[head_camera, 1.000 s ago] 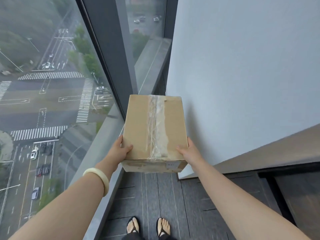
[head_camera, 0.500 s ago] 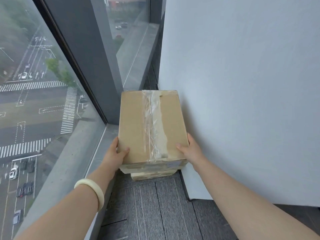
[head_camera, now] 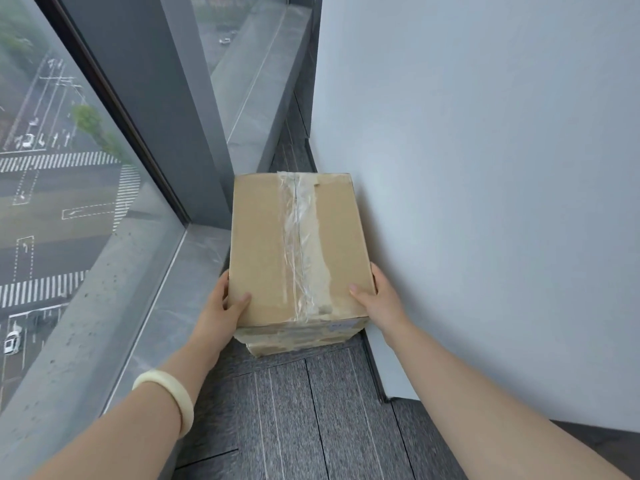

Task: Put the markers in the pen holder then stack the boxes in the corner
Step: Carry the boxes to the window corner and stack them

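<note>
Since a moment ago we have carried the top box (head_camera: 298, 247) deeper into the corner at frame centre, onto the lower box (head_camera: 298, 348). Our left hand (head_camera: 221, 306) and right hand (head_camera: 379, 299) grip its near corners, thumbs on top; we should square its edges before letting go. Tape (head_camera: 301, 244) seals it, so contents are hidden.

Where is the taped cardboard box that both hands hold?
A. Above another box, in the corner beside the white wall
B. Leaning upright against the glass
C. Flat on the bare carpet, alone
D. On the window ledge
A: the taped box, gripped by the left hand and right hand, sits over a lower box next to the white wall.
</note>
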